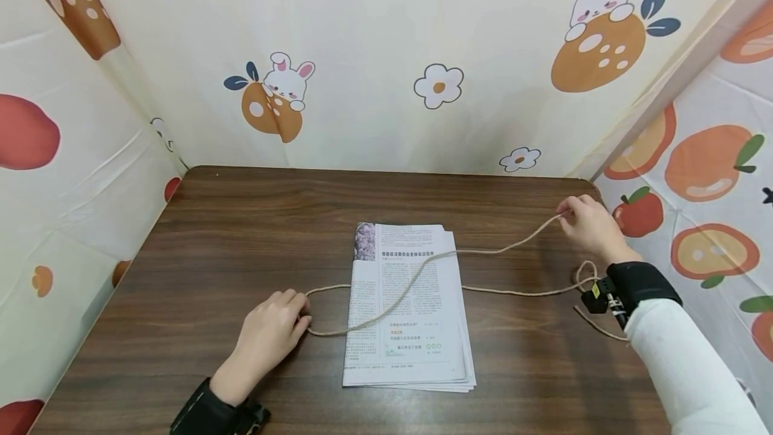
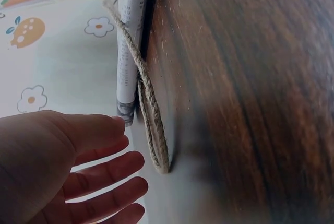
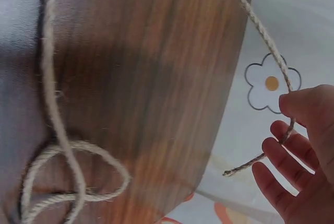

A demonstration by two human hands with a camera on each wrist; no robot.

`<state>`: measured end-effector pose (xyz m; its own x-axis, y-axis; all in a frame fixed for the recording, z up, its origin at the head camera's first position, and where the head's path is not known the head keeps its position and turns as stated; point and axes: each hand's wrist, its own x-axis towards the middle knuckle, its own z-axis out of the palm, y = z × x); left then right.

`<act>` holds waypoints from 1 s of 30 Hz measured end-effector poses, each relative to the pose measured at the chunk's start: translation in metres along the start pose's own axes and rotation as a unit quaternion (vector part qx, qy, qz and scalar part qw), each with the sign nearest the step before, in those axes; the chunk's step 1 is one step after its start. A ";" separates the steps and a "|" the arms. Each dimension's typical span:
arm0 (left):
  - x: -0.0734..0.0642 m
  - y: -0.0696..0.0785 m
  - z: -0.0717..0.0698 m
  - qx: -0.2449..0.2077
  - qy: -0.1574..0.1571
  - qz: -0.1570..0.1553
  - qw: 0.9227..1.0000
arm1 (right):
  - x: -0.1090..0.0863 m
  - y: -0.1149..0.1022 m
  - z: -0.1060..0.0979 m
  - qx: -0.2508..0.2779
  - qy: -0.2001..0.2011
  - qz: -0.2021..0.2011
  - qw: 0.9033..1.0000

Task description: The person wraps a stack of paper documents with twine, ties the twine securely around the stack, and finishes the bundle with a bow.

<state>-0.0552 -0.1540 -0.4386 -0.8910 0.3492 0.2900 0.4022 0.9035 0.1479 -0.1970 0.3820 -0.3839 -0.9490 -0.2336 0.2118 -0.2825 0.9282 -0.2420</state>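
A thin twine rope (image 1: 483, 252) runs across a stack of folded newspapers (image 1: 410, 327) lying flat at the middle of the table. At the upper right, my right hand (image 1: 590, 228) pinches the rope close to one end, raised above the table; the short tip (image 3: 237, 169) hangs past the fingers in the right wrist view. My left hand (image 1: 270, 331) is left of the papers, beside the bend where the rope doubles back beneath them. In the left wrist view its fingers (image 2: 112, 174) are loosely bent and apart, with the rope bend (image 2: 160, 164) just beyond their tips.
Another length of rope comes out from the papers' right side and ends in a loose coil (image 1: 586, 275) near the right wrist, with a tail (image 1: 598, 327) below. The brown wood table (image 1: 260, 233) meets a patterned curtain (image 1: 374, 86) at its far edge.
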 end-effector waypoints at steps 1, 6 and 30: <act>0.000 0.000 0.000 0.000 0.001 0.001 1.000 | -0.001 0.001 0.002 0.001 -0.006 -0.003 1.000; -0.001 0.000 0.002 0.001 0.000 0.002 1.000 | -0.008 0.004 0.007 -0.005 -0.059 0.001 0.998; 0.000 0.006 0.000 -0.005 0.012 0.017 1.000 | -0.116 0.005 0.021 -0.071 0.001 -0.061 0.996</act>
<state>-0.0530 -0.1487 -0.4380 -0.8716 0.3742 0.3168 0.4347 0.8886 0.1466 -0.0914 0.4075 -0.4293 -0.9086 -0.3461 0.2338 -0.3723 0.9248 -0.0783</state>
